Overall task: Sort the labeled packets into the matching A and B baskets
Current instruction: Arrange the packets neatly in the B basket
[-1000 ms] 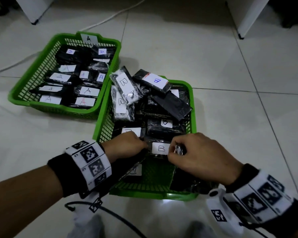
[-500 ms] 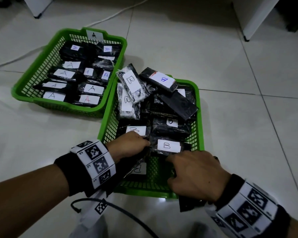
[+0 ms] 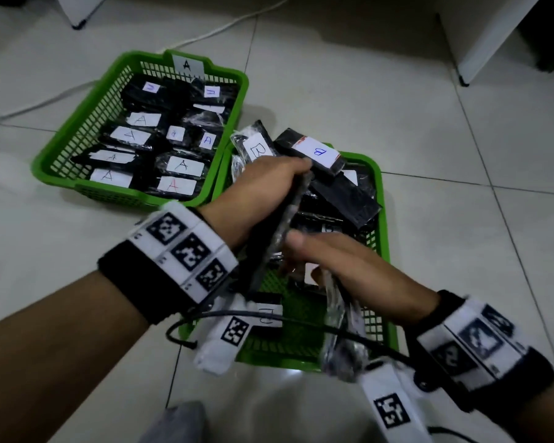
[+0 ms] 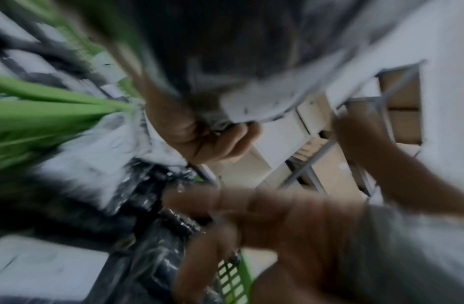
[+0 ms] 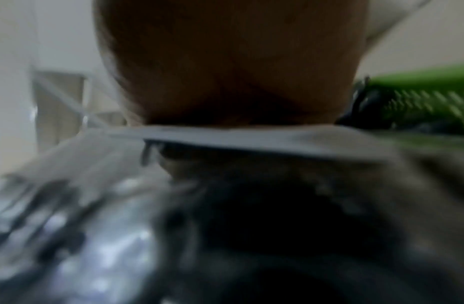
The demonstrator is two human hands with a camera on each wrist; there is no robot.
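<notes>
Two green baskets stand on the tiled floor. Basket A (image 3: 45, 167), at the back left, holds several black packets labeled A. Basket B (image 3: 385, 251) in the middle is piled with B packets. My left hand (image 3: 288, 177) is raised over basket B and grips a black packet (image 3: 282, 225) seen edge-on, its label hidden. My right hand (image 3: 307, 251), nearer to me, holds a shiny wrapped packet (image 3: 339, 321) that hangs down over the basket's near rim. Both wrist views are blurred; the left hand (image 4: 217, 131) pinches a white-labeled packet (image 4: 254, 100).
A white cable (image 3: 205, 33) runs across the floor behind basket A. White furniture legs stand at the back left (image 3: 77, 14) and back right (image 3: 467, 59). A black wrist cable (image 3: 269, 318) loops over basket B's near end. Bare tiles lie to the right.
Both hands have come up out of basket B, each with a packet. The left hand rose toward the far end; the right hand lifted its packet at the near end.
</notes>
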